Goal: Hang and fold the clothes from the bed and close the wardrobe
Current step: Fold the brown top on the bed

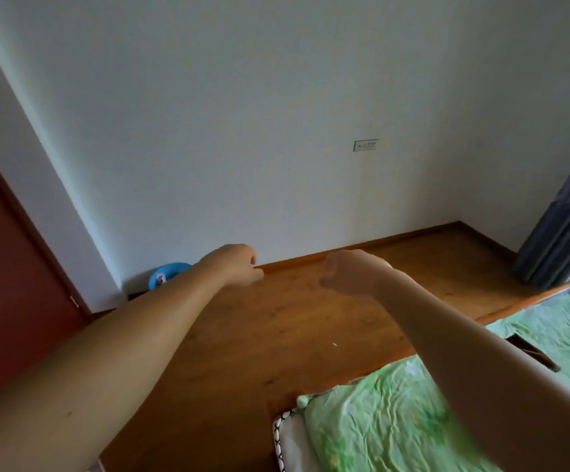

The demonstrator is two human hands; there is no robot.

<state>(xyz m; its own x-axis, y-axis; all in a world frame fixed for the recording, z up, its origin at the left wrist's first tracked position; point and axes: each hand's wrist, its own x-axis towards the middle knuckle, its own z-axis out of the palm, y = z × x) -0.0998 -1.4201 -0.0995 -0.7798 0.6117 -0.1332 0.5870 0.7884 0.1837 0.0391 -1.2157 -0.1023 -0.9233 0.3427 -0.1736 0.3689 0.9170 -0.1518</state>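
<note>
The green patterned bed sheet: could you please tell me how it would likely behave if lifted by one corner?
The green patterned bed sheet is creased all over, so it is probably thin, floppy and light, draping rather than holding shape. Pushed, it would likely bunch into more wrinkles, not roll or tip.

- left hand: fingertips curl out of sight behind the knuckles; grip unreadable.
- right hand: motion-blurred, finger positions indistinct.
- blue round object: partly hidden behind the left forearm; identity unclear.
- bed: cut off by bottom and right edges.
- curtain: cut by right edge.
- door: cut by left edge.
- wall socket: too small for detail.
- white speck on floor: too small to identify.
</note>
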